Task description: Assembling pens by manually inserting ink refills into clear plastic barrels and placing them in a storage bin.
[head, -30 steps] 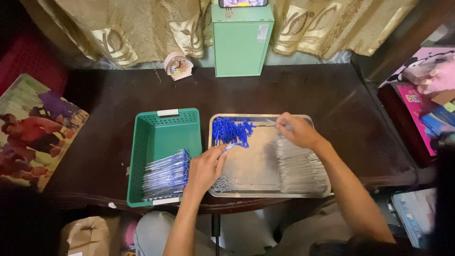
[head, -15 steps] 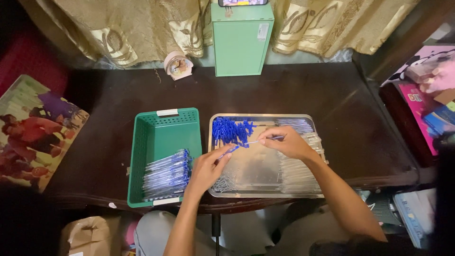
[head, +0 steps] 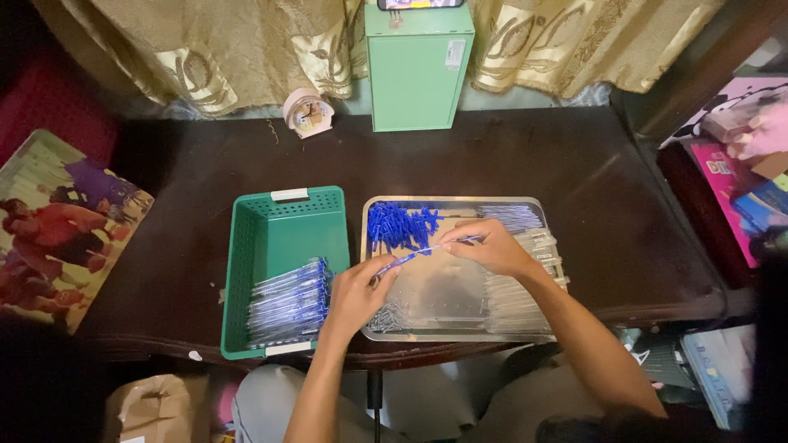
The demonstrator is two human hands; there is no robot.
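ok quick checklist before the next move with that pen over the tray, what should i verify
1. Pen held at both ends: ok, left hand at its lower end, right hand at the other.
2. Pen over the metal tray, so dropped parts land inside: ok.
3. Blue caps within reach: ok, piled in the tray's far left corner.
4. Clear barrels available: ok, stacked on the tray's right side.
5. Room in the green basket: ok, finished pens fill only its near end.
6. Pen fully assembled: cannot tell, too small.
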